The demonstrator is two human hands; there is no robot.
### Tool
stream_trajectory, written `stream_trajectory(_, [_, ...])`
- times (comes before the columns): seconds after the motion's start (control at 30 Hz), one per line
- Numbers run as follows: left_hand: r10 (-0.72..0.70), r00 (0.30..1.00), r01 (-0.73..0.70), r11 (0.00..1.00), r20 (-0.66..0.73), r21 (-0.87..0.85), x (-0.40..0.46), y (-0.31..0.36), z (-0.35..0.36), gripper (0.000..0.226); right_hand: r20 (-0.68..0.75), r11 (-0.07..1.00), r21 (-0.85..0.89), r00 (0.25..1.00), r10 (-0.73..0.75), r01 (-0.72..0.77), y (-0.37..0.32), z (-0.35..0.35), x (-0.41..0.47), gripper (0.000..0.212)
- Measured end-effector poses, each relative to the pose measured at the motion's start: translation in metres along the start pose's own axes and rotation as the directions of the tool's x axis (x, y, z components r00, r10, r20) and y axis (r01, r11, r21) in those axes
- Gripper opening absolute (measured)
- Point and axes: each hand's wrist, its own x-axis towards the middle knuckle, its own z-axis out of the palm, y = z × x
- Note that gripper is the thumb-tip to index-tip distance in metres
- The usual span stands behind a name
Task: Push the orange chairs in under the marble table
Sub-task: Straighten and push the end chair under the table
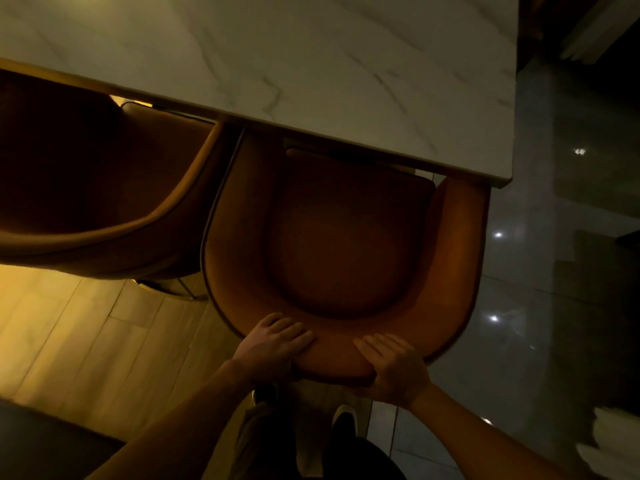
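Observation:
An orange chair [346, 244] with a curved back stands right below me, the front of its seat tucked under the edge of the white marble table [329, 71]. My left hand [273, 344] and my right hand [391, 368] both grip the top rim of its backrest, fingers over the inside. A second orange chair [97, 188] stands to the left, touching or nearly touching the first, its front also under the table edge.
Light wooden floor [86, 334] lies at the lower left, glossy dark tiles [554, 271] with light reflections at the right. My legs and a shoe [344, 419] are just behind the chair. The table's corner [502, 178] juts out at the right.

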Motion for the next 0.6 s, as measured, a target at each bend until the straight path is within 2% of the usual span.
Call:
stream_trajectory(0.2, [0.045, 0.999, -0.045, 0.999, 0.012, -0.014, 0.007, -0.005, -0.001, 0.061, 0.000, 0.999, 0.040, 1.000, 0.001, -0.001, 0.006, 0.000, 0.003, 0.078])
stream_trajectory(0.27, [0.007, 0.996, -0.003, 0.999, 0.085, -0.052, 0.007, -0.003, -0.004, 0.066, 0.019, 0.999, 0.036, 1.000, 0.009, -0.010, 0.005, -0.001, 0.003, 0.080])
stream_trajectory(0.37, [-0.107, 0.972, 0.134, 0.984, 0.210, -0.118, 0.008, 0.001, -0.008, 0.068, 0.045, 0.998, 0.037, 0.998, 0.039, -0.041, 0.002, -0.004, 0.003, 0.083])
stream_trajectory(0.5, [-0.158, 0.981, 0.172, 0.977, 0.114, -0.127, 0.004, 0.010, -0.009, 0.073, 0.116, 0.991, 0.055, 0.986, 0.116, -0.123, -0.006, -0.012, 0.004, 0.090])
stream_trajectory(0.6, [-0.230, 0.966, 0.246, 0.959, 0.121, -0.141, 0.003, 0.014, -0.006, 0.083, 0.244, 0.977, 0.037, 0.950, 0.195, -0.210, -0.010, -0.015, 0.005, 0.101])
